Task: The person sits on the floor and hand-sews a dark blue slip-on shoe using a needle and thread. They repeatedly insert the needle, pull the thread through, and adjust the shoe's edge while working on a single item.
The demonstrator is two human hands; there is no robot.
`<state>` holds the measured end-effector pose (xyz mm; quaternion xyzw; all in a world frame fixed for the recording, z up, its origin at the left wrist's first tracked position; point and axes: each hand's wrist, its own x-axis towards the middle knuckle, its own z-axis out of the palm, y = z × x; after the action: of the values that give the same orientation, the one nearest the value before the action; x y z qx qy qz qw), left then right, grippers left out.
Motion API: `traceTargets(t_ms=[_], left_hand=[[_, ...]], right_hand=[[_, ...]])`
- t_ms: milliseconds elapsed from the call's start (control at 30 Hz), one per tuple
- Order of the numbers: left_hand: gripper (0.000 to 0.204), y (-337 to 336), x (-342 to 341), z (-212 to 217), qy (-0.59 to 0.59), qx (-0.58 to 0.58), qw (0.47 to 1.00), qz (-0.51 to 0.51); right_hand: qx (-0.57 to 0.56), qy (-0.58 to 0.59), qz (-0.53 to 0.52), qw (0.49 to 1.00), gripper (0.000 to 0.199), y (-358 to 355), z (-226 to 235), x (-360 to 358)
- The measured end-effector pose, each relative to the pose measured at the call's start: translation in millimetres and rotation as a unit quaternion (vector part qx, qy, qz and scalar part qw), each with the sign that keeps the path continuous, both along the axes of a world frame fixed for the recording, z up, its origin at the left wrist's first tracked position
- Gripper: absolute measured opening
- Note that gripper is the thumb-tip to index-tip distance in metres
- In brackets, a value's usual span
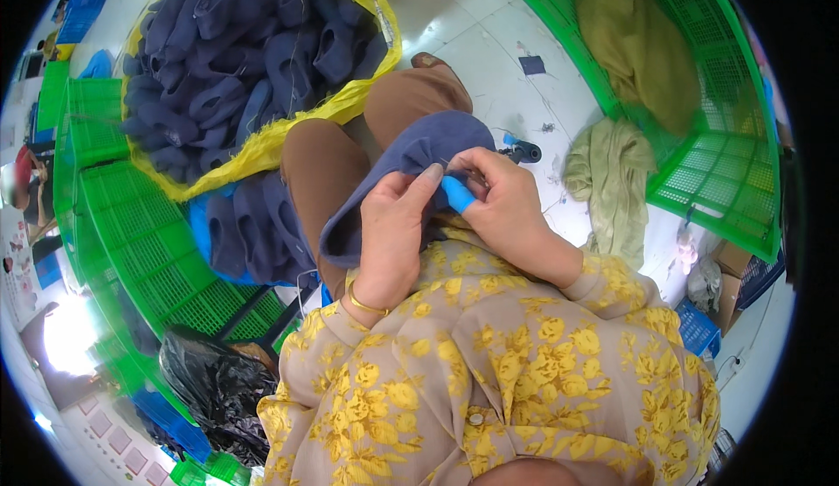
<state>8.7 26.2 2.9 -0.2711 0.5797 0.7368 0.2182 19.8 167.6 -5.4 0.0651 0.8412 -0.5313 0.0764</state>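
Note:
Across my lap lies a navy blue felt-like piece (384, 180), long and rounded at its ends; I cannot tell for sure whether it is a cap or a slipper. My left hand (393, 224) is closed on its near side, thumb and fingertips pinching the cloth. Close beside it, my right hand (507, 202) is also closed, pinching the same piece. A bright blue cover (457, 194) wraps one digit of the right hand. The fingertips of both hands nearly meet; anything thin between them is too small to make out.
A yellow-edged sack (391, 36) full of similar navy pieces (227, 58) stands front left. Several more lie in a blue bag (199, 228) beside my leg. Green crates (157, 250) line the left. On the right, a green crate (717, 176) holds olive cloth (642, 45); pale green cloth (612, 171) hangs nearby.

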Motion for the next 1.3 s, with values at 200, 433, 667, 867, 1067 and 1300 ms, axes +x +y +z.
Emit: traceTargets(t_ms=[200,433,667,867,1067,1300], left_hand=[[0.021,-6,2,-2,0.018,0.046,0.999,-0.022],[0.019,-20,10,2,0.041,0.125,0.990,-0.048],[0.020,-24,11,-1,0.059,0.135,0.988,-0.052],[0.019,-26,11,-3,0.066,0.144,0.986,-0.056],[0.020,-30,12,-13,0.070,0.146,0.985,-0.051],[0.025,-32,10,-16,0.071,0.163,0.982,-0.070]], right_hand=[[-0.070,-0.019,0.024,0.997,0.017,10,6,1],[-0.107,0.001,0.039,0.993,0.021,18,7,14],[-0.096,0.035,0.090,0.991,0.033,20,6,20],[-0.096,0.030,0.085,0.991,0.034,18,9,20],[-0.079,0.017,0.094,0.992,0.031,17,13,16],[-0.049,0.024,0.113,0.992,0.034,13,-3,12]])
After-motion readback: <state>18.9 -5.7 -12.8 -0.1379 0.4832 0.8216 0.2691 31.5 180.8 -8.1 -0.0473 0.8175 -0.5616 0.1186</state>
